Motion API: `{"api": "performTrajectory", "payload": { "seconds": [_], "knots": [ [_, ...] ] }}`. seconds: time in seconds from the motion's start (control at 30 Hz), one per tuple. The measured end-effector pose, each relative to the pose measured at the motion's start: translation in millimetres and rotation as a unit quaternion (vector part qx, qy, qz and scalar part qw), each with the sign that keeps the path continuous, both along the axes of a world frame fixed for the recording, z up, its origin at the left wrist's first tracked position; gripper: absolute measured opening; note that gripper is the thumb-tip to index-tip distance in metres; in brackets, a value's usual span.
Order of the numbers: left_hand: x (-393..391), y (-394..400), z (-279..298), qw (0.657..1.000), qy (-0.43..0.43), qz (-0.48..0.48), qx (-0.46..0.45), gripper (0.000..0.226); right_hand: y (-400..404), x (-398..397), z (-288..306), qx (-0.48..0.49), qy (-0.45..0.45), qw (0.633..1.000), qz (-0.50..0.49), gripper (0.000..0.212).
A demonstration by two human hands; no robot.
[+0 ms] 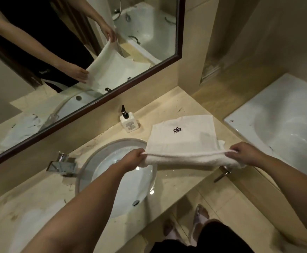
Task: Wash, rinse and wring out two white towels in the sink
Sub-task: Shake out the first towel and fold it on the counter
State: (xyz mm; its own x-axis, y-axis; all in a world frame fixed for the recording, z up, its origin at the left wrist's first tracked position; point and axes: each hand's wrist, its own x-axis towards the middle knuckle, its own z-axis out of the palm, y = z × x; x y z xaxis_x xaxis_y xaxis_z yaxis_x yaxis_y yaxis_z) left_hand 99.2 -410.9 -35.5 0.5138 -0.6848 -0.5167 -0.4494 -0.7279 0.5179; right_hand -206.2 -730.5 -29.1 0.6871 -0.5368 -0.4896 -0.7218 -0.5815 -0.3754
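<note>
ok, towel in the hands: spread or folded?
Folded. The white towel is doubled over, the left hand and right hand each gripping an end of the fold.

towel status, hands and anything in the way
Left hand and right hand each grip an end of the white towel, stretched flat over the counter beside the sink. Soap bottle behind, clear of it.

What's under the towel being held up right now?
Under the stretched towel held by the left hand and right hand: beige counter, the sink rim, a metal handle. The second towel lies behind; whatever it covers is hidden.
</note>
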Motion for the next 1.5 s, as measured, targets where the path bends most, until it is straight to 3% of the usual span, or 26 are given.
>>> {"api": "performTrajectory", "payload": {
  "seconds": [0.2, 0.4, 0.63, 0.8, 0.87, 0.97, 1.03, 1.13, 1.17, 1.23, 1.3, 1.33, 1.4, 1.43, 1.5],
  "knots": [
    [16.1, -31.2, -2.8, 0.997, -0.033, 0.066, -0.022, 0.022, -18.0, 31.5, 0.5, -0.014, -0.036, 0.999, -0.029, 0.037],
    [38.2, -82.4, -18.6, 0.986, -0.062, 0.152, -0.021, 0.019, -63.0, 71.2, -29.7, -0.081, -0.003, 0.996, -0.043, 0.027],
    [77.8, -172.8, -46.4, 0.982, -0.090, 0.168, 0.008, 0.019, -114.5, 110.6, -81.7, -0.141, 0.051, 0.987, -0.063, 0.043],
    [111.2, -214.4, -79.9, 0.977, -0.097, 0.185, 0.039, 0.025, -134.2, 125.2, -105.5, -0.150, 0.032, 0.983, -0.105, 0.050],
    [112.1, -222.8, -93.0, 0.978, -0.109, 0.162, 0.079, 0.029, -129.4, 133.0, -110.6, -0.144, 0.057, 0.979, -0.131, 0.046],
    [94.0, -240.2, -106.2, 0.982, -0.150, 0.041, 0.106, 0.040, -109.7, 139.3, -120.0, -0.110, 0.075, 0.973, -0.188, 0.043],
    [77.2, -256.2, -113.5, 0.988, -0.141, -0.037, 0.047, 0.049, -86.6, 134.5, -125.0, -0.105, -0.006, 0.970, -0.219, 0.045],
    [59.0, -281.9, -127.3, 0.986, -0.104, -0.131, 0.025, 0.071, -36.2, 128.5, -119.4, -0.065, -0.152, 0.968, -0.191, 0.015],
    [54.1, -287.6, -129.6, 0.983, -0.101, -0.146, 0.038, 0.077, -17.4, 126.2, -120.5, -0.027, -0.157, 0.967, -0.199, 0.012],
    [46.7, -299.4, -131.8, 0.970, -0.147, -0.185, 0.064, 0.083, 16.0, 126.3, -121.4, 0.096, -0.061, 0.959, -0.258, 0.037],
    [42.9, -304.9, -132.2, 0.956, -0.172, -0.221, 0.090, 0.086, 45.4, 126.8, -131.6, 0.239, 0.071, 0.908, -0.335, 0.056],
    [43.1, -306.5, -132.7, 0.955, -0.162, -0.225, 0.103, 0.086, 54.0, 131.4, -134.4, 0.331, 0.095, 0.848, -0.402, 0.054],
    [45.6, -308.9, -132.2, 0.959, -0.117, -0.222, 0.131, 0.074, 57.9, 144.7, -130.4, 0.462, 0.076, 0.690, -0.551, 0.045],
    [47.9, -309.0, -132.7, 0.962, -0.085, -0.216, 0.140, 0.063, 56.1, 151.0, -128.7, 0.477, 0.060, 0.660, -0.577, 0.042],
    [50.1, -308.9, -132.5, 0.969, -0.021, -0.201, 0.141, 0.048, 52.1, 159.5, -127.9, 0.462, 0.014, 0.670, -0.580, 0.044]
  ]
}}
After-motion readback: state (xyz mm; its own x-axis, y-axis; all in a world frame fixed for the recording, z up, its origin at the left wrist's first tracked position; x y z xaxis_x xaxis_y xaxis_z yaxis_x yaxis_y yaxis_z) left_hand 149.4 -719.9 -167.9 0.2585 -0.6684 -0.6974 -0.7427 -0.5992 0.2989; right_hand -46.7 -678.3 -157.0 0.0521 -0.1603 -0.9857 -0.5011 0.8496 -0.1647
